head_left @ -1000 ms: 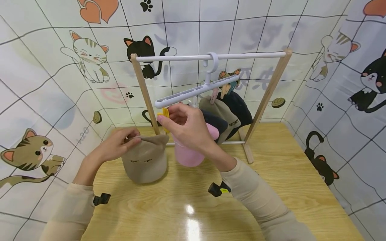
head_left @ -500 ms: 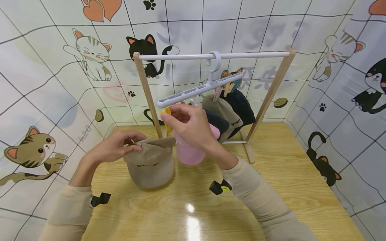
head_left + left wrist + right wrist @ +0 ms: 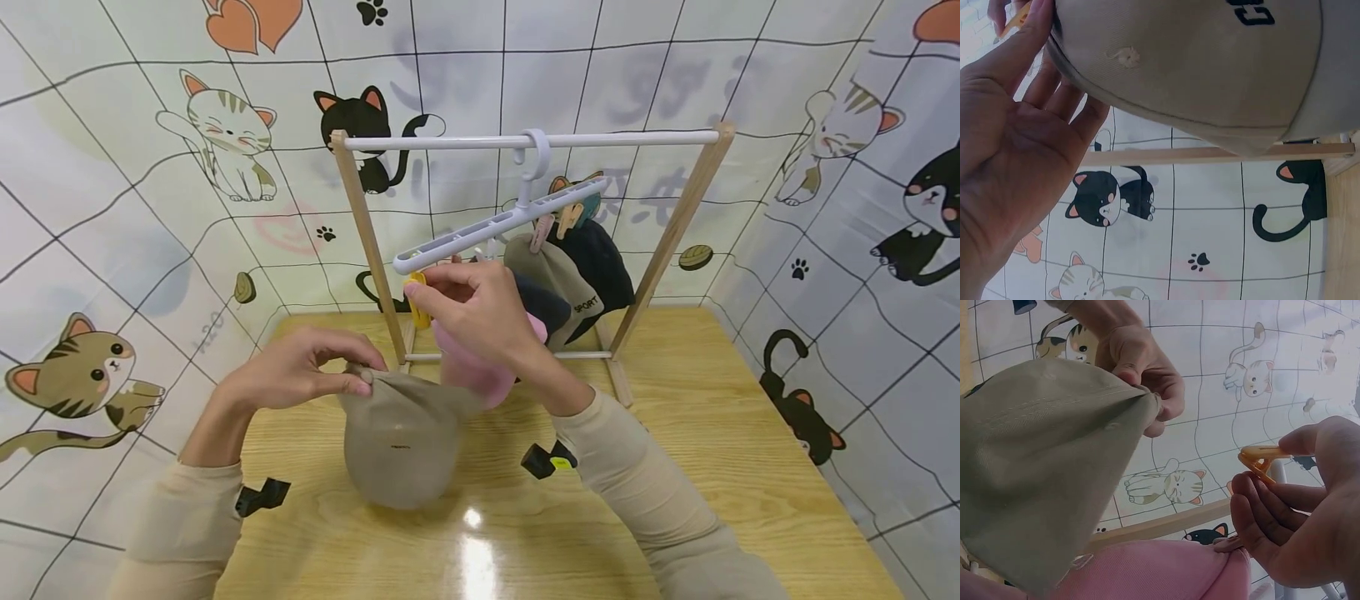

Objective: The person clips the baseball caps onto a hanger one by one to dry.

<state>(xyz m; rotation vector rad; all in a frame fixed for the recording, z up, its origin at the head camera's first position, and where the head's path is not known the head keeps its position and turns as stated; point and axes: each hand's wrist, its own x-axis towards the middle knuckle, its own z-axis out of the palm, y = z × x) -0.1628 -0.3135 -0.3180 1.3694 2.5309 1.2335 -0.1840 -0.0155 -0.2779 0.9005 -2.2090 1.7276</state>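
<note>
My left hand (image 3: 300,367) pinches the edge of a beige baseball cap (image 3: 401,450) between thumb and fingers. The cap hangs over the tabletop, left of a pink cap (image 3: 476,367). Just under the left end of a pale lilac hanger (image 3: 498,225), my right hand (image 3: 480,312) pinches a yellow clothespin (image 3: 418,304). In the right wrist view, the clothespin (image 3: 1260,456) sits between thumb and fingers, apart from the beige cap (image 3: 1047,437). Close up in the left wrist view, the cap's panel (image 3: 1197,69) shows an eyelet and dark lettering.
The hanger hooks over the white bar (image 3: 615,139) of a wooden-sided rack. A beige SPORT cap (image 3: 558,287) and dark caps (image 3: 596,262) hang toward its right end, with a pink clothespin (image 3: 542,233) among the clips. Below lies a wood-grain table (image 3: 600,517).
My left hand has carried the beige cap rightward and nearer to me, and the cap has turned. My right hand stays at the hanger's left end with the yellow clothespin.
</note>
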